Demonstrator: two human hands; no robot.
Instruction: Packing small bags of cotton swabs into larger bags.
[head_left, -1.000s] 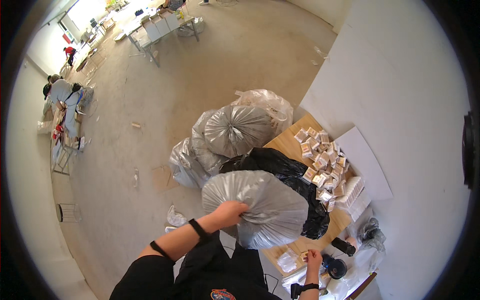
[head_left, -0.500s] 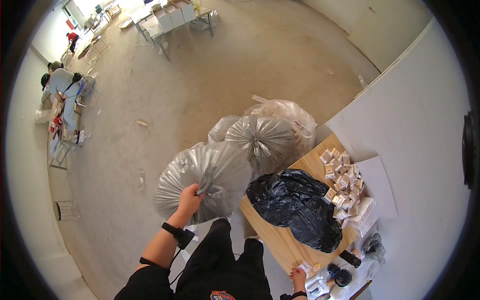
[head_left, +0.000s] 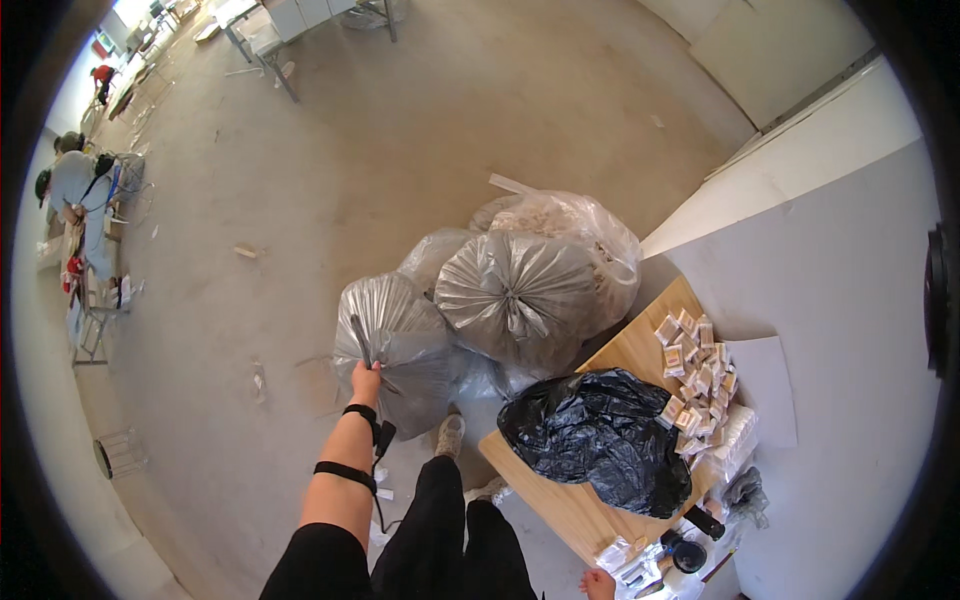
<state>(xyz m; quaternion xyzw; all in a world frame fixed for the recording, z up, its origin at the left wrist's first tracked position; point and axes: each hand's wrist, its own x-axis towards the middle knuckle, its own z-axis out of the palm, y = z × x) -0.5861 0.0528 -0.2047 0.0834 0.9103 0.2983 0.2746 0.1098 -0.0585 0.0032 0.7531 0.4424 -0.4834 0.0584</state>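
My left hand (head_left: 367, 383) is closed around the twisted neck of a full grey plastic bag (head_left: 405, 370). A thin grey end of that neck (head_left: 360, 342) sticks up past my fingers. The bag hangs low or rests on the floor in front of my feet; I cannot tell which. It sits against another tied grey bag (head_left: 520, 290). My right hand (head_left: 598, 584) is at the lower edge, beside the table's near corner, its fingers loosely curled with nothing visible in them. Part of it is cut off by the picture's edge.
A wooden table (head_left: 550, 510) on my right bears a crumpled black plastic bag (head_left: 600, 435) and a heap of small wrapped packets (head_left: 705, 380). A clear bag (head_left: 590, 230) stands behind the grey ones. At the far left a person (head_left: 85, 190) bends over a bench. A stool (head_left: 120, 455) stands by the left wall.
The grey bag in my left hand has gone down and now sits beside the other grey bag. My right hand has drawn back toward the lower edge, and my view has shifted.
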